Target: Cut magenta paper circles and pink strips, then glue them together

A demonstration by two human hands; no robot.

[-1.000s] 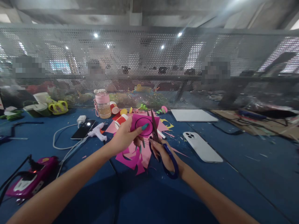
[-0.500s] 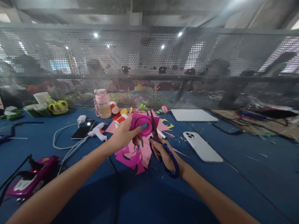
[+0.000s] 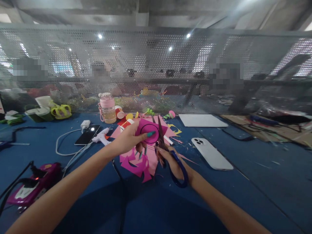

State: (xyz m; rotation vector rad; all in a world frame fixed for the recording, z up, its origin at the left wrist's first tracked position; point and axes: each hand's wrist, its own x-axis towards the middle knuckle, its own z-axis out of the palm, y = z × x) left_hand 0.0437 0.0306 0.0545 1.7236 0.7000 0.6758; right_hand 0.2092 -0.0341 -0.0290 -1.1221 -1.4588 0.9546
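Note:
A piece of magenta paper [image 3: 144,127] with a black circle drawn on it is pinched in my left hand [image 3: 133,138], the thumb lying across the circle. My right hand [image 3: 170,159] grips scissors [image 3: 179,172] with dark blue handles. Their dark blades are parted and point away from me, at the right side of the circle, with the paper between them. Beneath both hands lie pink paper [image 3: 153,159] and curved magenta paper scraps [image 3: 136,169]. Part of my left fingers is hidden behind the paper.
Left of my hands are a glue gun [image 3: 102,136], a black phone [image 3: 87,136] on a cable and a magenta power strip [image 3: 36,185]. A pink-topped bottle [image 3: 107,109] and red paper cups [image 3: 126,124] stand behind. Rightward lies a white phone [image 3: 212,153]; a perforated screen [image 3: 156,58] closes the back.
The scissor blades have spread wider around the paper's right part. My left hand and the paper have shifted very slightly; everything else on the table stays put.

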